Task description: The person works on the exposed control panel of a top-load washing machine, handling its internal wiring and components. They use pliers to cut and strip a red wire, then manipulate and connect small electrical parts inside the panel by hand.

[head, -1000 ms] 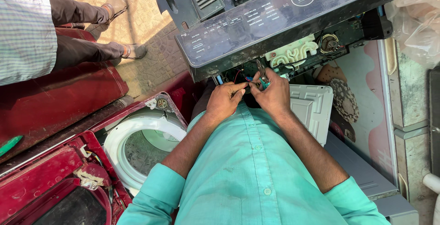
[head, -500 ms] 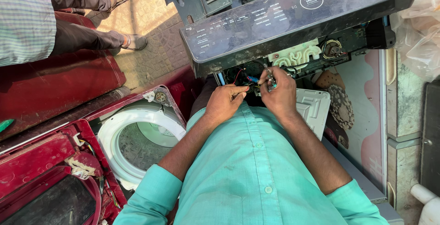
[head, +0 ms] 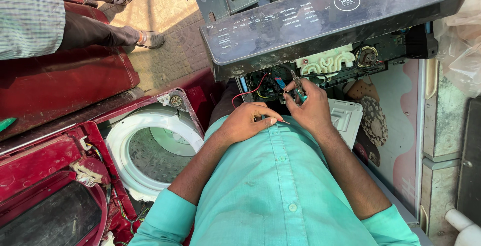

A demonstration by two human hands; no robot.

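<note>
1. Red wire (head: 246, 91) runs from the circuit board (head: 273, 83) under the dark control panel (head: 320, 20); my left hand (head: 245, 121) pinches its end.
2. My right hand (head: 310, 108) grips blue-handled pliers (head: 299, 89) at the board.

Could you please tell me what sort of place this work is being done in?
Probably an appliance repair spot, partly outdoors. A red washer lies opened up with its drum bare, a grey control panel is tipped up over exposed wiring, and paving shows beyond.
</note>
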